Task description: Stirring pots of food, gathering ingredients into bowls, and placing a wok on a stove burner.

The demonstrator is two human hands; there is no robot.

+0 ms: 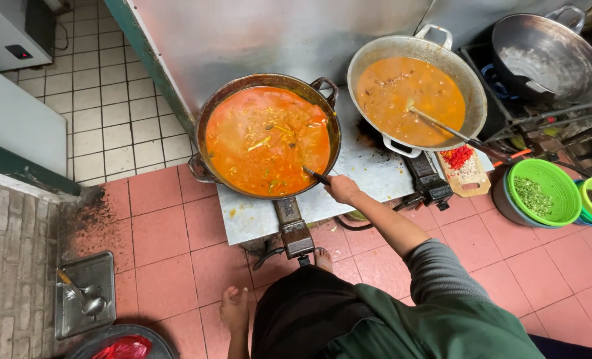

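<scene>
The right hand (342,189), just right of centre frame, grips a dark-handled utensil (316,175) dipped into the wide dark wok of orange-red curry (267,136); the left hand is out of view. The wok is brimful, so a hard stir could slop hot sauce over the rim toward the bare feet (235,308) below. It rests on a low steel surface (369,169) over pink floor tiles (170,233), with a second silver wok of brown curry (412,93) upper right.

wok (206,106): dark, round, on burner | full of orange curry | ladle handle (316,175): dipped at right rim
</scene>
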